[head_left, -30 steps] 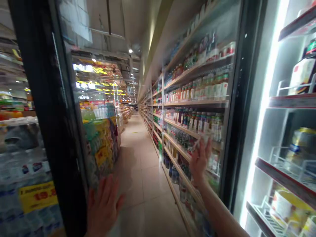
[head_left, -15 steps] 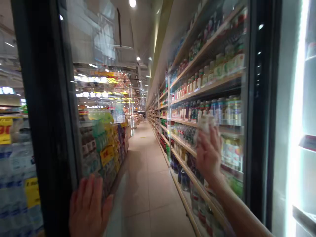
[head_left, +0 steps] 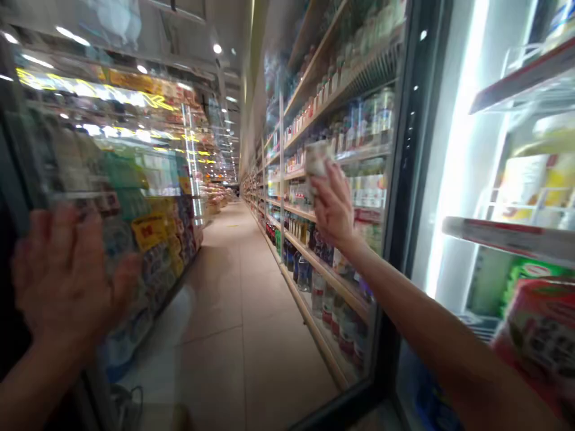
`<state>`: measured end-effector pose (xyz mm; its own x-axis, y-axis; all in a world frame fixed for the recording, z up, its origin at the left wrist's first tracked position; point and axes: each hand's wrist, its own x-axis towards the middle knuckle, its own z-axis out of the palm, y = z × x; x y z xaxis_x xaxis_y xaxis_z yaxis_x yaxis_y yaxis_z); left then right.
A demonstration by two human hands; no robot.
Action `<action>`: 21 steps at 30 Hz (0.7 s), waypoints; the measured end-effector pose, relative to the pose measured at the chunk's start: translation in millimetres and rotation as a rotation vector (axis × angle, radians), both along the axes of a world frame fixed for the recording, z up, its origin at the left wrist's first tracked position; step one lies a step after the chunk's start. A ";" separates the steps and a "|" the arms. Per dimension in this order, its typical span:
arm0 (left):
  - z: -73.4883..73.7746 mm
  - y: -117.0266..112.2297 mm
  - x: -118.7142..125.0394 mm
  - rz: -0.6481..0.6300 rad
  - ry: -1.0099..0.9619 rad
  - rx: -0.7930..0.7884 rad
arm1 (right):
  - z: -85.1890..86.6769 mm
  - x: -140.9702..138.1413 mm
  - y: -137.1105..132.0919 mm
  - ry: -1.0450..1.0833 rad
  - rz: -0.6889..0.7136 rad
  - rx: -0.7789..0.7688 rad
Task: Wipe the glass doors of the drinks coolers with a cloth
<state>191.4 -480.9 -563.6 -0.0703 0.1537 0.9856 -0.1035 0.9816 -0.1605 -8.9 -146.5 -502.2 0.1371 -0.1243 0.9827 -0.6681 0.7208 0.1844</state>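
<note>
The right hand (head_left: 333, 203) grips a pale, crumpled cloth (head_left: 318, 157) at the clear, black-framed glass door (head_left: 401, 179); the left hand (head_left: 67, 275) spreads wide. Wiping seems underway, calling next for even pressure.

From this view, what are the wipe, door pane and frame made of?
Wipe: probably cloth or paper, matte; pale and shineless, but blurred.
Pane: likely glass, clear and glossy; shelves show through, with faint reflections.
Frame: smooth, dark, perhaps painted metal or plastic; bright specks on it.
</note>
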 end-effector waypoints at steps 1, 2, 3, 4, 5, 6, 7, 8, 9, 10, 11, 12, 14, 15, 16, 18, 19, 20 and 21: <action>1.6 2.4 1.8 0.007 -0.005 -0.012 | -8.0 5.9 -1.3 -0.010 -0.010 0.093; 3.0 4.6 3.6 0.015 -0.006 -0.017 | -10.9 8.3 3.0 -0.051 -0.023 0.096; 4.2 6.6 5.3 0.025 -0.002 -0.014 | -9.5 7.5 10.8 -0.111 -0.038 0.021; 5.1 8.3 6.7 0.034 0.008 -0.013 | -5.0 4.9 18.9 -0.183 -0.049 -0.121; 5.7 9.5 7.9 0.043 0.016 -0.016 | 0.6 2.0 24.4 -0.237 -0.055 -0.257; 5.7 10.4 8.8 0.052 0.020 -0.018 | 5.6 0.7 24.7 -0.275 -0.057 -0.363; 4.8 10.8 9.6 0.058 0.031 -0.023 | 8.3 2.1 18.6 -0.286 -0.054 -0.409; 2.5 11.0 10.5 0.061 0.036 -0.031 | 8.2 6.8 6.6 -0.265 -0.046 -0.375; -1.7 10.9 11.4 0.060 0.035 -0.045 | 5.4 14.6 -9.5 -0.222 -0.036 -0.265; -7.9 10.8 12.3 0.061 0.023 -0.051 | 1.0 24.3 -26.9 -0.167 -0.020 -0.111; -16.1 10.7 13.2 0.064 0.000 -0.053 | -3.0 34.5 -42.9 -0.101 -0.004 0.083; -25.9 10.5 13.9 0.069 -0.024 -0.057 | -4.6 43.6 -55.2 -0.038 0.012 0.261; -47.0 9.8 14.6 0.087 -0.069 -0.058 | 3.8 53.9 -65.4 0.038 0.033 0.418; -56.5 8.9 14.4 0.093 -0.080 -0.055 | 13.2 54.3 -64.9 0.040 0.036 0.358; -64.0 7.5 13.9 0.096 -0.088 -0.049 | 23.6 52.5 -63.0 0.024 0.032 0.247; -71.8 2.7 11.5 0.088 -0.106 -0.046 | 35.9 46.9 -62.2 0.009 0.025 0.000; -72.2 -0.5 9.8 0.081 -0.117 -0.042 | 33.6 45.8 -65.4 0.029 0.028 -0.037; -71.1 -4.1 7.8 0.077 -0.132 -0.037 | 24.8 46.9 -71.0 0.071 0.037 0.007; -68.8 -7.7 5.5 0.074 -0.147 -0.036 | 11.2 50.1 -77.8 0.119 0.054 0.130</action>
